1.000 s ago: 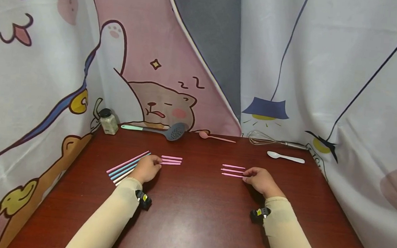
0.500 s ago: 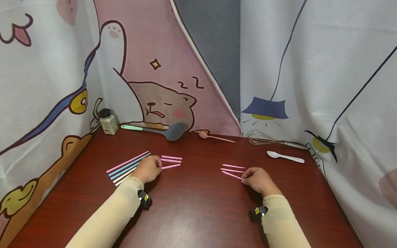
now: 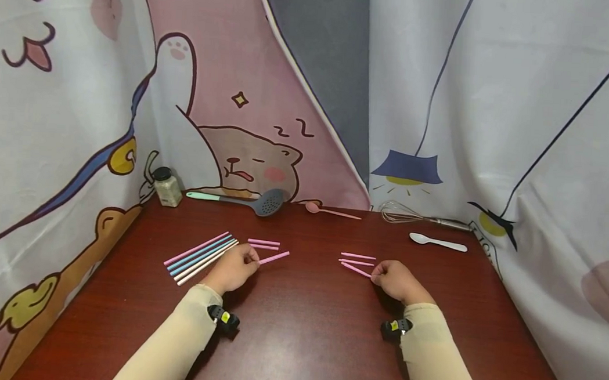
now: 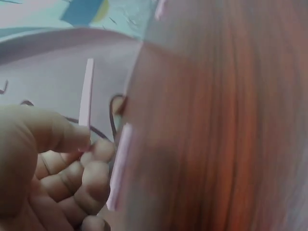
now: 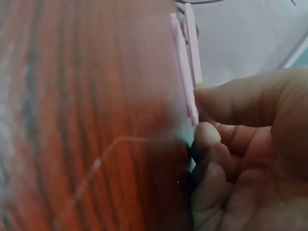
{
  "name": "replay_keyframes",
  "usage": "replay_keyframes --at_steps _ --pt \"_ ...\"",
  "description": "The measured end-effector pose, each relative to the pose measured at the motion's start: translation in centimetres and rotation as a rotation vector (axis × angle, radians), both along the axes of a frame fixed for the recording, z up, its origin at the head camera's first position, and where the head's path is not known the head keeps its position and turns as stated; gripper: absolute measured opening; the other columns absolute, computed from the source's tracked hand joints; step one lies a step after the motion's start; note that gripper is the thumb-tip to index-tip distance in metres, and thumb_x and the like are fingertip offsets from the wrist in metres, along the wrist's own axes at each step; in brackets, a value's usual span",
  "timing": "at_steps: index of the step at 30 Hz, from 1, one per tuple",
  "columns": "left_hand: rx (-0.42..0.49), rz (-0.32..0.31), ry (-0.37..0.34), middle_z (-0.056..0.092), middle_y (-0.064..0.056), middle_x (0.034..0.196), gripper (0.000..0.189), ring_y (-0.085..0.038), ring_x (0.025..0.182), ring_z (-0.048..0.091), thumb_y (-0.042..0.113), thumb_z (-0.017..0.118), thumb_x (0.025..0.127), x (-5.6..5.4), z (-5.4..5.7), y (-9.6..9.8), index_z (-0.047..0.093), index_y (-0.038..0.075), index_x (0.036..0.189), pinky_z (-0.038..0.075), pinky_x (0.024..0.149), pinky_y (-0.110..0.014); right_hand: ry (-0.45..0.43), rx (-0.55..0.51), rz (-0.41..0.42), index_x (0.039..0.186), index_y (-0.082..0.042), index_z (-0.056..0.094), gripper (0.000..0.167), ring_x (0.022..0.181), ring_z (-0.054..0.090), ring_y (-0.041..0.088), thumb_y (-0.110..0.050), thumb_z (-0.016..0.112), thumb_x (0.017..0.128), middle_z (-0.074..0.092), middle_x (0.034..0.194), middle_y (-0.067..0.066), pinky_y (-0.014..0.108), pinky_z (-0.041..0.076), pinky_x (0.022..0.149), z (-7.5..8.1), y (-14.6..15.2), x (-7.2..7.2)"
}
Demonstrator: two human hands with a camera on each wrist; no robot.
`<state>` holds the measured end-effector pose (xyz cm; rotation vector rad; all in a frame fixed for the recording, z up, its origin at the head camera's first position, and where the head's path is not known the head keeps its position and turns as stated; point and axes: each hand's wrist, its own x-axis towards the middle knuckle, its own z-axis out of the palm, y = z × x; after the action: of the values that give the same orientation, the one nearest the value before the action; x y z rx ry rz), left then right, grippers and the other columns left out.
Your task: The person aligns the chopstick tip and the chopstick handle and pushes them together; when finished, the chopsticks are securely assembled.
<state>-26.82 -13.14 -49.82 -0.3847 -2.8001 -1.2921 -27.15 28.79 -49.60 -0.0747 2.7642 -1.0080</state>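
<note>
Glossy, wood-grained brown table [image 3: 295, 340] spreads before a creased cartoon curtain [image 3: 228, 63]. My left grip [image 3: 233, 268] pinches one end of a slim, smooth pink stick [image 3: 275, 258], its long axis pointing between two and three o'clock. At my three o'clock side, my right grip [image 3: 397, 279] pinches a similar pink rod [image 3: 355, 268], aimed between nine and ten. Their free ends face each other, well apart.

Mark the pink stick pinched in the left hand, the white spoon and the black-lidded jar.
Pink stick [image 3: 275, 258]: head view, middle of the length showing past the left hand [image 3: 234, 268].
White spoon [image 3: 440, 242]: head view, on the handle.
Black-lidded jar [image 3: 168, 192]: head view, on its body.
</note>
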Motion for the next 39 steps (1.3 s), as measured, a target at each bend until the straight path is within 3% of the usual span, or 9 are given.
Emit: replay_keyframes --at_steps 4,10,16,20,26,34,39 --pt "0.114 -0.054 -0.013 0.06 0.001 0.079 0.011 -0.011 0.069 0.054 0.002 0.071 0.093 0.9 0.7 1.0 0.067 0.01 0.087 0.047 0.066 -0.028 -0.006 -0.073 -0.007 0.095 -0.003 0.067 0.007 0.083 0.053 0.022 -0.008 0.065 0.1 0.059 0.087 0.006 0.034 0.043 0.071 -0.1 0.8 0.5" --pt "0.227 -0.081 0.002 0.062 0.002 0.082 0.01 -0.013 0.073 0.053 0.003 0.072 0.095 1.9 2.0 2.4 0.067 0.012 0.091 0.045 0.068 -0.027 0.004 -0.189 0.012 0.1 -0.001 0.066 0.006 0.081 0.05 0.022 -0.006 0.063 0.1 0.056 0.086 0.006 0.035 0.041 0.071 0.2 1.4 0.7" --pt "0.325 -0.075 0.031 0.065 0.001 0.083 0.006 -0.013 0.077 0.055 0.004 0.072 0.096 2.9 2.5 3.3 0.068 0.008 0.094 0.045 0.072 -0.027 0.041 -0.269 0.073 0.103 0.002 0.064 0.008 0.075 0.051 0.019 -0.006 0.062 0.101 0.056 0.083 0.004 0.032 0.044 0.065 1.9 0.4 1.4" --pt "0.412 -0.094 0.056 0.065 -0.004 0.084 0.004 -0.012 0.08 0.057 0.001 0.071 0.095 3.3 2.5 3.8 0.068 0.003 0.095 0.046 0.075 -0.028 0.12 -0.258 0.146 0.099 -0.003 0.065 0.004 0.071 0.048 0.014 -0.006 0.066 0.1 0.052 0.078 0.001 0.028 0.041 0.062 3.8 -1.0 2.3" --pt "0.475 -0.131 0.068 0.069 -0.007 0.087 0.005 -0.009 0.077 0.058 0.002 0.068 0.096 3.9 2.7 4.2 0.066 -0.001 0.098 0.048 0.073 -0.026 0.155 -0.247 0.206 0.096 -0.006 0.065 0.005 0.072 0.049 0.014 -0.006 0.068 0.1 0.051 0.079 0.002 0.027 0.042 0.062 6.6 -2.7 4.1" --pt "0.501 -0.145 0.087 0.069 -0.008 0.088 0.008 -0.009 0.078 0.059 0.005 0.07 0.097 4.5 3.2 4.5 0.066 -0.002 0.099 0.048 0.072 -0.024 0.172 -0.231 0.233 0.096 -0.008 0.065 0.006 0.073 0.051 0.014 -0.005 0.069 0.1 0.054 0.08 0.001 0.027 0.044 0.063 8.2 -4.0 5.8" --pt "0.529 -0.153 0.124 0.068 -0.007 0.086 0.005 -0.008 0.077 0.059 -0.001 0.07 0.094 4.7 3.3 4.6 0.067 -0.001 0.098 0.048 0.071 -0.024 0.199 -0.212 0.233 0.096 -0.011 0.064 0.009 0.075 0.053 0.015 -0.005 0.069 0.099 0.056 0.082 0.001 0.028 0.045 0.065 8.8 -4.4 6.4"
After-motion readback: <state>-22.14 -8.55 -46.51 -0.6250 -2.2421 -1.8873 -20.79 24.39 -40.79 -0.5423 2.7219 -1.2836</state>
